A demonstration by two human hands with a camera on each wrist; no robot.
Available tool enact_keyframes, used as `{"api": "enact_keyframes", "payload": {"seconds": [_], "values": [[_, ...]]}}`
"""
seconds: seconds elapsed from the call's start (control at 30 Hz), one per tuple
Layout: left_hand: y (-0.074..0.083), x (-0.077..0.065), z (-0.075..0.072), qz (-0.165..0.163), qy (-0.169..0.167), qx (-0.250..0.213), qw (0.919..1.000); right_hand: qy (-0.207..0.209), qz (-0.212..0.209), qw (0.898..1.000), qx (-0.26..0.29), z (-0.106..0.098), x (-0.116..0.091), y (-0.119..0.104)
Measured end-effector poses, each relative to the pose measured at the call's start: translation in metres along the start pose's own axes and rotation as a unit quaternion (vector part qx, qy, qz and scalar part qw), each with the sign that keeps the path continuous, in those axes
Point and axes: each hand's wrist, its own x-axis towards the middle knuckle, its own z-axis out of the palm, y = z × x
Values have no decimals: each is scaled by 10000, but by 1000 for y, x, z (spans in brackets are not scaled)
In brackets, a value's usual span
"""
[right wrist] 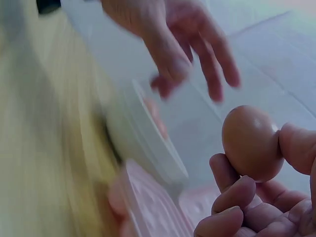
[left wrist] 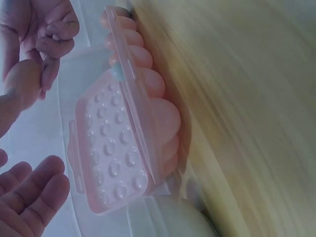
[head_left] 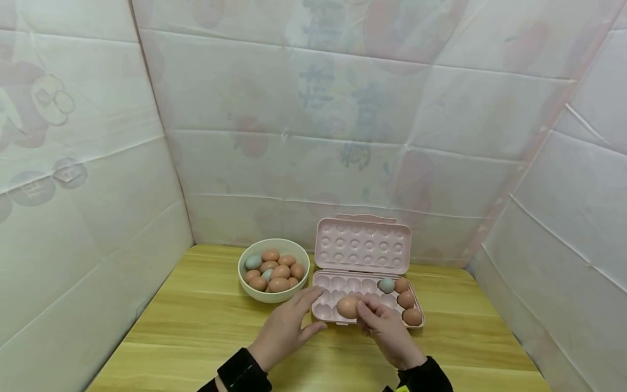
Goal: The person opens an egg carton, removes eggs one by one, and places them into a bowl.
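Observation:
A brown egg is pinched between the thumb and fingers of my right hand, above the front of a pink egg box. The right wrist view shows that egg whole, thumb on one side and fingers below. My left hand holds nothing, its fingers extended near the box's front left corner. Along the box's right end sit several brown eggs and one pale blue-green egg. The visible cups to the left hold no eggs. The right hand hides part of the front row.
Left of the box stands a cream bowl filled with brown and pale blue-green eggs. The box's dimpled lid stands raised at the back. Both rest on a wood-grain table, with pale cloth walls on three sides.

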Motion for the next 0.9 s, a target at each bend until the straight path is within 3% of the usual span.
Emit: {"api": "enact_keyframes", "payload": {"seconds": [0.17,0.43,0.77,0.9], "values": [[4,4,0,242,-10,-182,9995,-445,91,9988,164,14,-1,4],[10,6,4,651,105,-131,9977,-730,-63,9971,192,23,0,3],[12,7,5,678,-60,-397,9969,-785,184,9965,234,28,-2,-2],[10,7,4,822,38,-411,9958,-790,124,9968,45,28,-2,-2]]}}
